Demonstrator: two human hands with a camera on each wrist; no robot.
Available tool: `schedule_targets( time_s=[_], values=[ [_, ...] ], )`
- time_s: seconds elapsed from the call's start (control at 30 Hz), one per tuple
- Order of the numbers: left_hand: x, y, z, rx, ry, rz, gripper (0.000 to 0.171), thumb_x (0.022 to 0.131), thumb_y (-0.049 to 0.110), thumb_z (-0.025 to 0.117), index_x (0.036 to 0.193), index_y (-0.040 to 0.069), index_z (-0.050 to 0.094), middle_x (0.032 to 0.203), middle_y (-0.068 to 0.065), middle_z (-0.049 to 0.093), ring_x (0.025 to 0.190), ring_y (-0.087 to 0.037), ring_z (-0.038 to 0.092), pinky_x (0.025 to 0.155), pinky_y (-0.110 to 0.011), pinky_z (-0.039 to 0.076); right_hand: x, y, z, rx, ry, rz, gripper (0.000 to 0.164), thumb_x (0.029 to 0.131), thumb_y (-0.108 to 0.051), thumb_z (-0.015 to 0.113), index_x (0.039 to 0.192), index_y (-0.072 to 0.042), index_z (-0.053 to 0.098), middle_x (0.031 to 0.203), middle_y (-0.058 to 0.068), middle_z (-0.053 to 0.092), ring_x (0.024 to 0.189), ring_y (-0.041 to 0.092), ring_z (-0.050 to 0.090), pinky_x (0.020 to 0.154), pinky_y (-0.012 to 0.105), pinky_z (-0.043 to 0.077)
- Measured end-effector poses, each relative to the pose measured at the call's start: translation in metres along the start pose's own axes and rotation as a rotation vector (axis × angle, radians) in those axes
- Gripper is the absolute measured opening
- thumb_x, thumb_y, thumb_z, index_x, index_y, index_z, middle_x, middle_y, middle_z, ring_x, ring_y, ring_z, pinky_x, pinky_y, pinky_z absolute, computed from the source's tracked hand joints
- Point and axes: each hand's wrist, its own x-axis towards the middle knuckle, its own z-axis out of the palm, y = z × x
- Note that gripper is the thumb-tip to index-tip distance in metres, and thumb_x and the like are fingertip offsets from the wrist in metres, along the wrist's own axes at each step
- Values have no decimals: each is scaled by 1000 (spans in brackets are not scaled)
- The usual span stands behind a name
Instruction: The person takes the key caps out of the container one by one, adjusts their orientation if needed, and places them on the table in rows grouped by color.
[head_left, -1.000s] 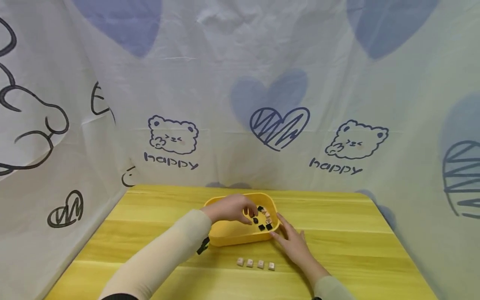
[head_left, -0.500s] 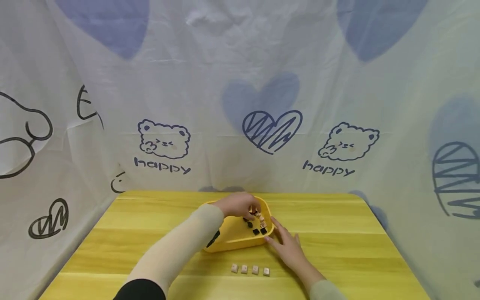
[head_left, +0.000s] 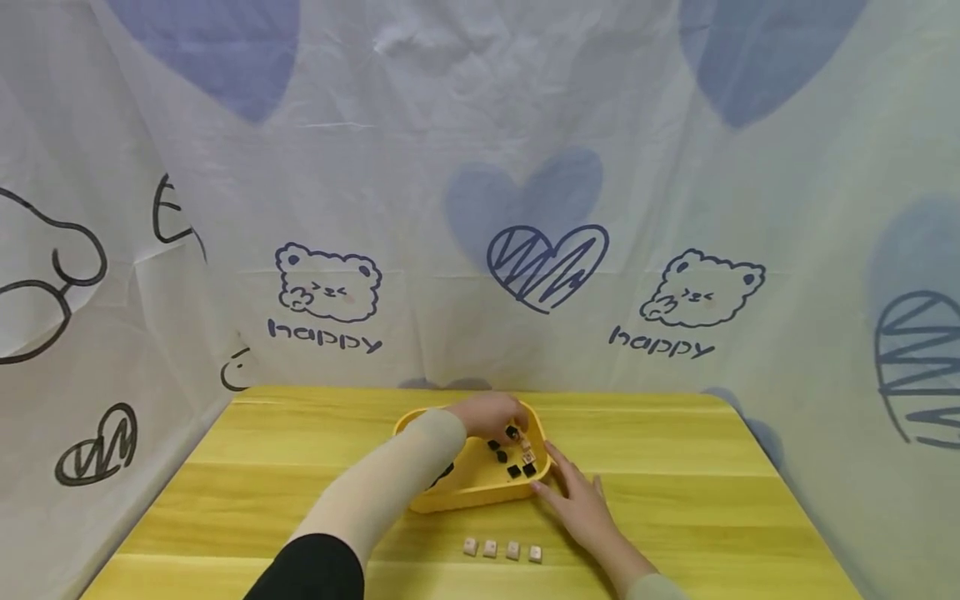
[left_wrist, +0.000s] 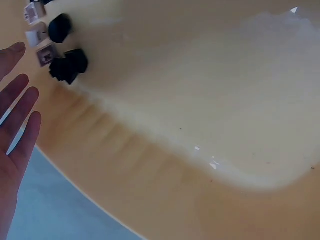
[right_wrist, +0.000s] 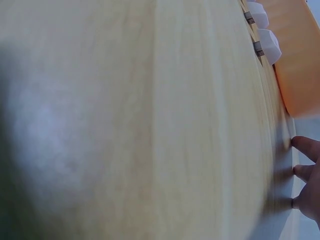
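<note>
Over the yellow tray (head_left: 478, 497), left hand (head_left: 493, 415) low, right hand (head_left: 581, 502) splayed alongside.

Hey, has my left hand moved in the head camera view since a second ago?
Yes. Judged against the row of pale keycaps in front of the tray, the left hand has shifted rightward and slightly farther away.

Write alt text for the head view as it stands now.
A person's left hand reaches into a yellow tray of black keycaps and pale ones, while the right hand is at its right end. Four pale keycaps form a row on the table in front; hearts and bears decorate the cloth behind.
</note>
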Motion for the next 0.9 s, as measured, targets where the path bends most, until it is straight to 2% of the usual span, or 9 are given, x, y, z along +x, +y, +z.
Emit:
schedule_targets(
  time_s=[0.27, 0.43, 0.7, 0.9],
  values=[
    [9, -4, 14, -20, -16, -23, 29, 83, 24, 79, 111, 20, 73, 104, 10, 68, 92, -5, 61, 81, -21, 48, -1, 0, 1, 20, 7, -6, 74, 90, -54, 62, 153, -28, 33, 141, 12, 51, 136, 36, 38, 107, 67, -6],
    [14, -1, 16, -36, -31, -14, 29, 81, 22, 81, 109, 20, 74, 98, 11, 68, 85, -3, 60, 75, -19, 48, -1, 0, 0, 18, -5, -2, 76, 90, -56, 61, 153, -27, 32, 141, 12, 51, 136, 37, 36, 107, 67, -7],
    [19, 3, 21, -49, -63, -29, 20, 87, 15, 75, 106, 20, 75, 93, 12, 67, 75, -1, 56, 68, -20, 48, -3, -1, -2, 20, -1, -6, 75, 90, -55, 60, 153, -29, 31, 140, 11, 52, 136, 36, 36, 108, 67, -6],
    [20, 3, 25, 1, -74, 23, 17, 88, 9, 70, 100, 20, 76, 87, 11, 66, 68, -5, 54, 62, -21, 44, -3, -2, -1, 11, 1, -25, 74, 91, -55, 59, 153, -27, 32, 141, 11, 52, 136, 37, 36, 108, 66, -6]
  ],
)
